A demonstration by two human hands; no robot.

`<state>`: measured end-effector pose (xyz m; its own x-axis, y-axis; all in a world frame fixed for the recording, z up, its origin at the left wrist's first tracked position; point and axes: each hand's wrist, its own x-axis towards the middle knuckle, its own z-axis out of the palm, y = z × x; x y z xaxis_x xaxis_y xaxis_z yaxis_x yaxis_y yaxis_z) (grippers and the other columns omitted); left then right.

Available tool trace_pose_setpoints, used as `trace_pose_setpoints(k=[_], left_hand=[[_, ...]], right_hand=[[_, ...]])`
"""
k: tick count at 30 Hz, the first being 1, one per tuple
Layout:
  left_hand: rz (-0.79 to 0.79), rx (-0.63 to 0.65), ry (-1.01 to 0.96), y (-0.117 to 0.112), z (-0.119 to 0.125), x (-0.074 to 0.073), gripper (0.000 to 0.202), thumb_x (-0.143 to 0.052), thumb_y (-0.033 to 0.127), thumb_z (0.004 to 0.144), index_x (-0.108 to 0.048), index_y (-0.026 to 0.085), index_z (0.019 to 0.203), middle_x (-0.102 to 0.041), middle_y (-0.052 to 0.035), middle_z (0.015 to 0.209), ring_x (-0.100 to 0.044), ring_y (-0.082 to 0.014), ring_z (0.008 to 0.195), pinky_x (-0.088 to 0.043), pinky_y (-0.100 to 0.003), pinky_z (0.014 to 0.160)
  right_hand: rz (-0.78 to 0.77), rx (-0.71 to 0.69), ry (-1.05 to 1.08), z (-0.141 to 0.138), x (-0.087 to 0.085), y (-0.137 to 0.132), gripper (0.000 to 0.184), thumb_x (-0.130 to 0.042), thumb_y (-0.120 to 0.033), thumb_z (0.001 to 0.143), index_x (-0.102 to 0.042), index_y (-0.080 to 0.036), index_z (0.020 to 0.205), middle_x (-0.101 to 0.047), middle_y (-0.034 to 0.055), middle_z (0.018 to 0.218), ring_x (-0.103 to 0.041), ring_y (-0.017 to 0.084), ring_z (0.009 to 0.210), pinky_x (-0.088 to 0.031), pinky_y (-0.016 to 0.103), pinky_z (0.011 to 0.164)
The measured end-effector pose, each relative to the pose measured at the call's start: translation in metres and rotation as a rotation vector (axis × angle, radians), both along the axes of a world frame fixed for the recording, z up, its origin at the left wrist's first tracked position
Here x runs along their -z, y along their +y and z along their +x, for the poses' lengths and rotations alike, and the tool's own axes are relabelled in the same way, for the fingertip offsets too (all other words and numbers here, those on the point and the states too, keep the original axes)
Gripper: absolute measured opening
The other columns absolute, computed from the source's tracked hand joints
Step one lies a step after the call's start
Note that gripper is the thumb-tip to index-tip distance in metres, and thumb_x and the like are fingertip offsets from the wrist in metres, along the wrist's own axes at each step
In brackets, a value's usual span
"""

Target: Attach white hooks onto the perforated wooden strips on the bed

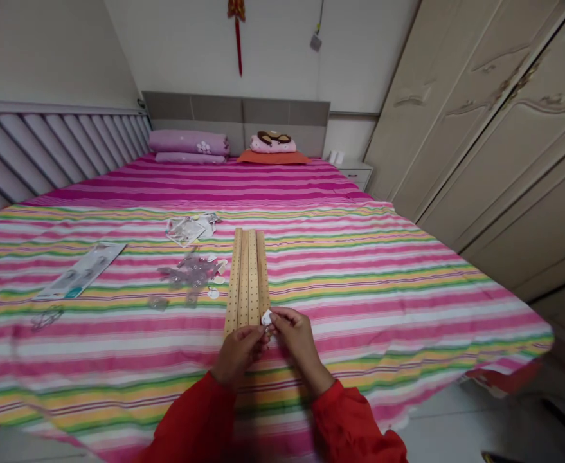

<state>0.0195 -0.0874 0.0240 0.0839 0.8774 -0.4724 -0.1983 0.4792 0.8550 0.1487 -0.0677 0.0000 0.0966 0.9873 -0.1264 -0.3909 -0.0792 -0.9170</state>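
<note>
Close together at the near end of a wooden strip stand with rows of small holes [244, 283], my two hands meet. My right hand [295, 333] pinches a small white tag [267, 317] between thumb and fingers. Just below the tag, my left hand [240, 350] is closed in a pinch, touching some tiny shiny piece that is too small to name. Left of the stand lies a pile of small clear plastic bags [193, 270] with a few round white tags [213, 293] at its right side.
Farther back sits a heap of clear packets and cards [193, 227]. A long clear package [82, 271] and a thin wire-like item [47, 317] lie to the left. Striped cloth [369, 308] covers the bed; folded bedding [189, 143] rests by the headboard. A wardrobe [484, 141] stands right.
</note>
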Motion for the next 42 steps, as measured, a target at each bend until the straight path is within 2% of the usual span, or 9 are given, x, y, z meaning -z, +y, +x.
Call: trace_pose_setpoints(k=[2, 6, 9, 12, 18, 27, 35, 42], left_hand=[[0.112, 0.014, 0.127, -0.002, -0.003, 0.005, 0.043, -0.074, 0.050, 0.053, -0.065, 0.013, 0.072, -0.064, -0.0011, 0.062, -0.055, -0.0098, 0.052, -0.041, -0.022, 0.049], [0.440, -0.029, 0.419, -0.005, -0.011, 0.016, 0.029, -0.063, 0.044, 0.067, -0.065, 0.018, 0.080, -0.069, -0.0033, 0.072, -0.063, -0.0159, 0.067, -0.049, -0.028, 0.065], [0.600, -0.038, 0.623, -0.004, -0.015, 0.024, 0.023, -0.056, 0.037, 0.072, -0.065, 0.019, 0.084, -0.069, -0.0044, 0.076, -0.064, -0.0170, 0.071, -0.050, -0.029, 0.067], [0.733, -0.009, 0.771, -0.002, -0.018, 0.029, 0.020, -0.053, 0.030, 0.075, -0.065, 0.019, 0.086, -0.067, -0.0050, 0.078, -0.063, -0.0177, 0.072, -0.052, -0.031, 0.068], [0.958, 0.031, 0.938, 0.004, -0.017, 0.036, 0.017, -0.059, 0.020, 0.072, -0.065, 0.019, 0.088, -0.067, -0.0054, 0.082, -0.063, -0.0191, 0.079, -0.052, -0.034, 0.075], [1.115, 0.055, 1.134, 0.008, -0.015, 0.052, 0.027, -0.061, 0.024, 0.077, -0.065, 0.018, 0.103, -0.064, -0.0067, 0.087, -0.059, -0.0189, 0.080, -0.051, -0.032, 0.073], [1.167, 0.096, 1.310, 0.010, -0.011, 0.050, 0.029, -0.057, 0.026, 0.080, -0.064, 0.020, 0.107, -0.059, -0.0060, 0.084, -0.055, -0.0180, 0.077, -0.048, -0.032, 0.068], [1.191, 0.105, 1.321, 0.010, -0.012, 0.051, 0.031, -0.057, 0.026, 0.080, -0.063, 0.020, 0.110, -0.058, -0.0058, 0.085, -0.054, -0.0180, 0.079, -0.047, -0.031, 0.069]], right_hand=[[0.004, -0.038, -0.043, 0.005, 0.004, 0.007, 0.024, -0.079, -0.032, 0.057, -0.073, -0.017, 0.074, -0.067, -0.0005, 0.054, -0.057, 0.013, 0.047, -0.049, 0.027, 0.051], [0.006, -0.120, -0.104, 0.014, 0.012, 0.020, 0.022, -0.081, -0.029, 0.053, -0.071, -0.016, 0.068, -0.067, -0.0006, 0.055, -0.057, 0.012, 0.047, -0.046, 0.024, 0.050], [0.017, -0.200, -0.145, 0.018, 0.012, 0.027, 0.022, -0.081, -0.029, 0.051, -0.069, -0.016, 0.064, -0.066, -0.0010, 0.053, -0.057, 0.011, 0.047, -0.046, 0.024, 0.050], [0.040, -0.275, -0.205, 0.019, 0.007, 0.033, 0.020, -0.080, -0.031, 0.053, -0.069, -0.016, 0.062, -0.065, -0.0018, 0.050, -0.055, 0.010, 0.044, -0.044, 0.023, 0.048], [0.019, -0.312, -0.254, 0.016, 0.006, 0.039, 0.019, -0.078, -0.032, 0.055, -0.071, -0.016, 0.063, -0.064, -0.0030, 0.048, -0.055, 0.011, 0.042, -0.045, 0.024, 0.047], [-0.001, -0.289, -0.282, 0.015, 0.012, 0.041, 0.014, -0.076, -0.029, 0.056, -0.071, -0.017, 0.063, -0.062, -0.0038, 0.047, -0.054, 0.011, 0.043, -0.044, 0.023, 0.047], [0.048, -0.251, -0.360, 0.014, 0.012, 0.041, 0.010, -0.073, -0.027, 0.058, -0.073, -0.018, 0.063, -0.063, -0.0030, 0.048, -0.056, 0.012, 0.042, -0.044, 0.024, 0.045], [0.103, -0.212, -0.358, 0.012, 0.014, 0.040, 0.010, -0.075, -0.030, 0.057, -0.073, -0.020, 0.060, -0.063, -0.0016, 0.047, -0.055, 0.013, 0.040, -0.044, 0.024, 0.042]])
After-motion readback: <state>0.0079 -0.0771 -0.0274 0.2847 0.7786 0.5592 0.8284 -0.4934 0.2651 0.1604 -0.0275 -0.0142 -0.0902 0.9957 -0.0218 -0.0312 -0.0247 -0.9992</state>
